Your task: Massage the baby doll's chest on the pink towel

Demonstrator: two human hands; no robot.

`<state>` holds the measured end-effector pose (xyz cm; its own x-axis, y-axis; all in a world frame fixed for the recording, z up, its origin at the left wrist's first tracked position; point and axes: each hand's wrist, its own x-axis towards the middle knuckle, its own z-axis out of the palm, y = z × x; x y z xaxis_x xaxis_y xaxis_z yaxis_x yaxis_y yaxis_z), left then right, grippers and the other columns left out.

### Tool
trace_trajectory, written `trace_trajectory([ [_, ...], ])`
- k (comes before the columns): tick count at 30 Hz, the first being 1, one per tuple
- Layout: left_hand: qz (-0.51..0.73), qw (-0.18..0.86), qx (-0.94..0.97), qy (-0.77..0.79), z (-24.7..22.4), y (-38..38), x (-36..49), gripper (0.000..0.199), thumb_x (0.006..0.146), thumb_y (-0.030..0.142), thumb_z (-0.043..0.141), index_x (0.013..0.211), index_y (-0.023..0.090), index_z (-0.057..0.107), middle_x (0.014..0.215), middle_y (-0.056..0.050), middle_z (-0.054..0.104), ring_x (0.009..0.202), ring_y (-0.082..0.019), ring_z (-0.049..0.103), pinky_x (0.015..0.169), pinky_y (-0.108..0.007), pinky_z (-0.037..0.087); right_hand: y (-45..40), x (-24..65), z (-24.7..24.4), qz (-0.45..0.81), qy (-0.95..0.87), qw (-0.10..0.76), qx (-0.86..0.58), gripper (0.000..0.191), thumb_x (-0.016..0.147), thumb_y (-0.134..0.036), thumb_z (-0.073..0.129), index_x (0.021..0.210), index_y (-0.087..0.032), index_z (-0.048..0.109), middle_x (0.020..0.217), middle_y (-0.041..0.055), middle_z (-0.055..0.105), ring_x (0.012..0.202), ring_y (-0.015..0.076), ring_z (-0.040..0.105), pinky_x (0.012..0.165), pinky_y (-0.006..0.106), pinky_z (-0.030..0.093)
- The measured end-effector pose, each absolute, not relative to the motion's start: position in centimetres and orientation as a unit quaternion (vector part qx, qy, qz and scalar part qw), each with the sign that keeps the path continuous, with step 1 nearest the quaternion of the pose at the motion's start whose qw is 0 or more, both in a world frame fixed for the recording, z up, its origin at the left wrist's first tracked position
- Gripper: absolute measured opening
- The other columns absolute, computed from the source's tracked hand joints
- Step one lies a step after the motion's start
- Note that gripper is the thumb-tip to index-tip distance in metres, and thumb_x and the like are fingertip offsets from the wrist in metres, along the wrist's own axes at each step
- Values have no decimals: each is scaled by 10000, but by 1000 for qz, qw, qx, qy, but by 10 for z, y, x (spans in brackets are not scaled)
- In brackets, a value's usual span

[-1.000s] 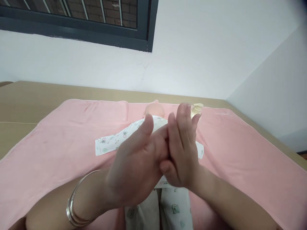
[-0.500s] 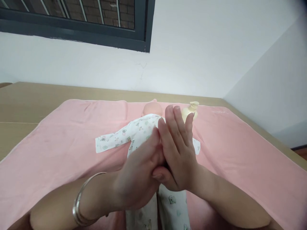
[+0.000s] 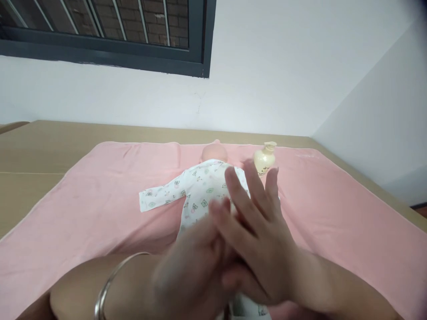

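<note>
In the head view, the left hand (image 3: 190, 275) and the right hand (image 3: 271, 249) meet low in the middle, in front of a doll (image 3: 214, 154) lying on a pink cloth (image 3: 106, 195) spread over the table (image 3: 76, 133). The right hand is open, its fingers parted and pointing up and away, its palm side against the left. The left hand is blurred and partly covered; it looks loosely bent, but how far its fingers open cannot be told. No object shows in either hand, though the space between the palms is hidden. A bracelet (image 3: 104, 293) circles the left wrist. A patterned white garment (image 3: 207, 180) is on the doll, with one sleeve stretched out to the left and the other side mostly hidden by the right hand. A cream pump bottle (image 3: 264, 159) stands upright near the doll's head, beyond the right fingertips and apart from them. As far as can be judged, the hands are midway through working against each other, the doll is already dressed, and neither bottle nor garment is being handled; how much remains cannot be told. Compared with the frame just before, the hands sit lower, the right fingers are spread wider, and more of the bottle and the garment's chest shows, while less of its legs does.
</note>
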<state>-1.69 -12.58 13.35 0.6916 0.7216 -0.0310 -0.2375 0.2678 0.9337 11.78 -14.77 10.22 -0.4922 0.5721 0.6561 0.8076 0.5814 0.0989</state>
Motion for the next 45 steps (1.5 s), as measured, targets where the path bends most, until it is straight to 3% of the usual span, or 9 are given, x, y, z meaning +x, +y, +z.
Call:
trace_trajectory([
  [5,314,779,495,225,145,-100,-26,651,978,536,91,1442,243,442,1395,-59,583,1456,-252,367,1172,-480,381,-142,107,90,-162,-853,298,-396,700,993,-505,304,1501,-26,267,1546,263,338,1505,420,33,1178,685,192],
  [9,428,633,577,289,127,-65,-23,663,961,584,6,1511,321,265,1559,-12,397,1495,-244,284,1159,-480,381,-155,97,83,-135,-923,257,-254,419,968,-332,493,1340,-143,537,1485,120,495,1456,331,325,1196,502,331],
  [13,494,550,571,357,83,-15,-19,576,985,568,162,1498,330,273,1620,-7,277,1511,-222,243,1188,-449,344,-139,108,88,-41,-956,222,-190,398,1002,-308,411,1327,-127,551,1448,54,555,1366,148,471,1211,318,313],
  [16,456,495,612,414,48,13,-19,456,945,459,427,1315,223,551,1494,-69,490,1407,-247,435,1175,-425,366,-114,114,78,17,-894,284,-347,440,988,-271,352,1323,-80,562,1427,120,564,1381,180,465,1197,388,355],
  [19,448,425,649,444,20,22,-18,355,918,356,438,1110,170,671,1261,-81,675,1232,-233,590,1119,-407,433,-98,112,58,38,-828,198,-523,497,969,-221,341,1397,-19,492,1491,188,467,1431,283,391,1172,498,383],
  [25,425,263,740,450,-4,13,-14,398,923,251,376,1224,164,622,1366,-85,610,1306,-217,526,1178,-454,382,-61,126,39,30,-819,114,-561,564,1000,-273,279,1501,-21,328,1604,150,267,1512,286,186,1243,532,193],
  [32,407,214,764,453,-6,11,-10,424,931,220,349,1258,123,600,1378,-111,597,1339,-220,497,1207,-453,356,-54,126,36,19,-729,132,-671,664,1005,-385,302,1500,55,272,1579,267,266,1494,366,210,1216,526,240],
  [39,425,224,750,455,-7,9,-12,412,920,199,352,1226,133,620,1358,-98,614,1312,-215,525,1190,-456,389,-37,143,39,57,-831,93,-546,552,1020,-356,257,1519,-132,335,1623,93,250,1514,296,179,1226,565,181],
  [45,425,224,748,457,-6,6,-10,400,920,207,363,1222,153,619,1370,-91,605,1329,-221,508,1200,-476,370,-50,133,34,-4,-732,115,-672,653,1009,-383,294,1497,51,285,1551,294,313,1475,389,255,1185,556,271],
])
